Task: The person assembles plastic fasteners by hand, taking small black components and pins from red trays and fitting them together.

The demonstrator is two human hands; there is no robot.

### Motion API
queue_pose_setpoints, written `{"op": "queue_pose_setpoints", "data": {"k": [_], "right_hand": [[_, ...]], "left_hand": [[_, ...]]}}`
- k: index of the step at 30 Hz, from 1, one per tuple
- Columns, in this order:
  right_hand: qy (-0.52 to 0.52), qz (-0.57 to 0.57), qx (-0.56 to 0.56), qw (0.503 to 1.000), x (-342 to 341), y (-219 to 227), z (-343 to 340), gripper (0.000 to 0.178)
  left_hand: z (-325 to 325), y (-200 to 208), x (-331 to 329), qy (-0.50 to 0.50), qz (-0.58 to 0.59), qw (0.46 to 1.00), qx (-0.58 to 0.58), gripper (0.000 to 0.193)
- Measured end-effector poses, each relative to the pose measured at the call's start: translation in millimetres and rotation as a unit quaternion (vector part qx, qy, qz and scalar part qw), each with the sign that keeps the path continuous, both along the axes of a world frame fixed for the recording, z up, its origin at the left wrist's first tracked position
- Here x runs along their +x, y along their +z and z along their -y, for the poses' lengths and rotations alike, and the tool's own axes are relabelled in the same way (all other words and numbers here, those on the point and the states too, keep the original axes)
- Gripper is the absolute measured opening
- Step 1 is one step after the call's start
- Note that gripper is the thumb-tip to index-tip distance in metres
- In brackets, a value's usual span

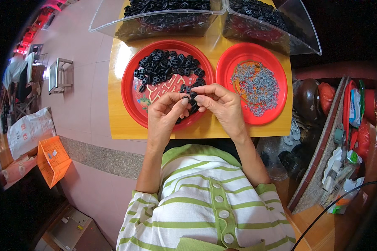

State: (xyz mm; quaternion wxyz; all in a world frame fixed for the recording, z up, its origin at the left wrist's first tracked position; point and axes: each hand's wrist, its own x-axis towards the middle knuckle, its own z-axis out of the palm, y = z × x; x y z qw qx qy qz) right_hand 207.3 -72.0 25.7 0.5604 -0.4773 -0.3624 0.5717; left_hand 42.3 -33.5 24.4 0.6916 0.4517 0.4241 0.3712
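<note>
Both hands meet above the near right part of a red round tray (127, 98). My left hand (165, 109) pinches a small black plastic piece (186, 98) between thumb and fingers. Close beside it, my right hand (220, 104) has its thumb and forefinger pressed together at the same spot; what lies between them is too small to make out. Loose black plastic pieces with holes (159, 65) are heaped in the far part of the tray, and more sit under my fingers. To the right, a second red tray (226, 62) holds many small grey screws (257, 85).
Two clear plastic bins (155, 19) (276, 35) full of black pieces stand along the far side of the yellow table (132, 133). A metal stool (60, 75) is on the floor at left, with an orange bag (53, 161) nearer. Shelves with jars and packets (339, 167) line the right.
</note>
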Motion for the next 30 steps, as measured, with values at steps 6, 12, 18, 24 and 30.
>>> {"op": "queue_pose_setpoints", "data": {"k": [6,12,18,24,30], "right_hand": [[-0.013,0.038,0.029,0.999,-1,-1,1,0.019],[-0.011,0.015,0.037,0.999,-3,0,1,0.018],[-0.037,0.061,0.058,0.996,-11,-1,3,0.015],[-0.070,0.076,0.057,0.993,-12,-3,3,0.015],[-0.053,0.163,0.077,0.982,-16,9,1,0.024]], "left_hand": [[1,0,3,0.000,0.008,1.000,0.002,0.014],[2,0,3,-0.006,0.034,0.999,0.007,0.017],[2,-3,4,-0.012,0.051,0.999,0.000,0.019],[4,-4,13,0.009,0.050,0.999,-0.016,0.019],[2,-6,10,0.043,0.119,0.991,-0.049,0.017]]}}
